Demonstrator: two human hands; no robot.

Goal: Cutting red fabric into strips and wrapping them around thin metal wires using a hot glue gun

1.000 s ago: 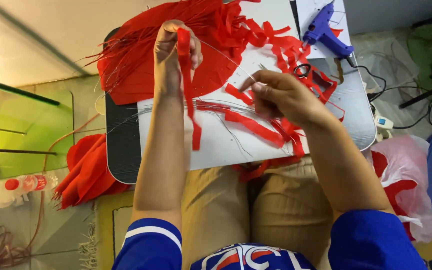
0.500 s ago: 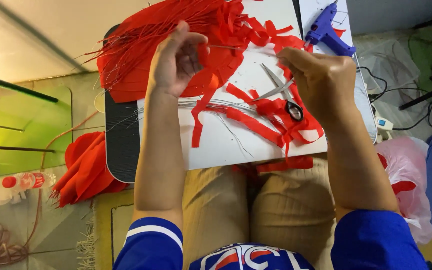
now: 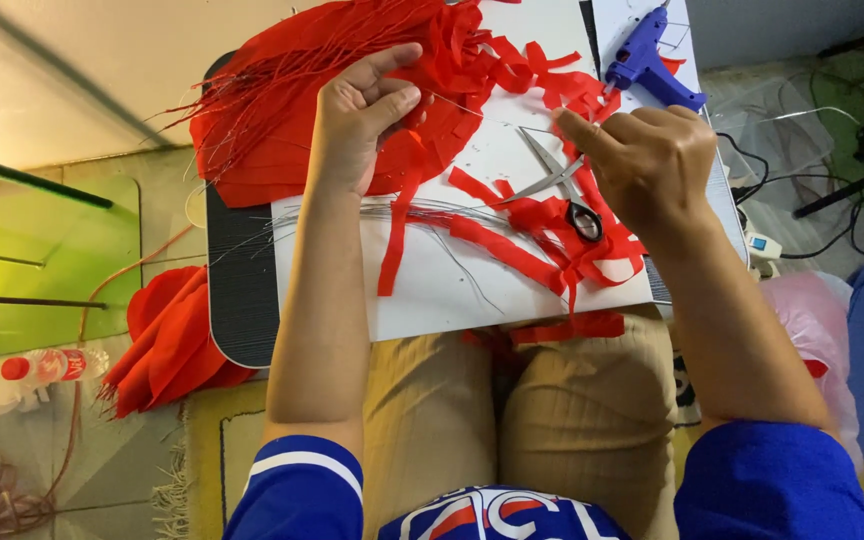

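— how far along, judging by the board?
— somewhere in the middle, by the look. plenty cut already: loose red strips (image 3: 512,250) scattered over the white board (image 3: 422,300) on the lap, more curled up near the blue glue gun (image 3: 657,60) at the far right corner.
— and the uncut stock?
— a big heap of red fabric (image 3: 272,130) at the far left of the board, frayed threads fanning off its edge. another red bundle (image 3: 167,340) down on the floor to the left, beside a plastic bottle (image 3: 37,368).
— left hand?
— left hand (image 3: 362,115) resting on the heap, fingers curled around a fold of red with a strip hanging down from it — pinching, not flat.
— right hand?
— right hand (image 3: 647,165) raised over the right side of the board, fingers bunched together; seems to be pulling a very fine thread or wire, though too thin to tell for sure.
— scissors in use?
— no, scissors (image 3: 557,190) lying open on the board among the strips, just below the right hand, untouched. thin grey wires (image 3: 432,212) lying across the middle too.
— so what remains?
— probably most of the assembling — strips loose, nothing visibly glued or bound.
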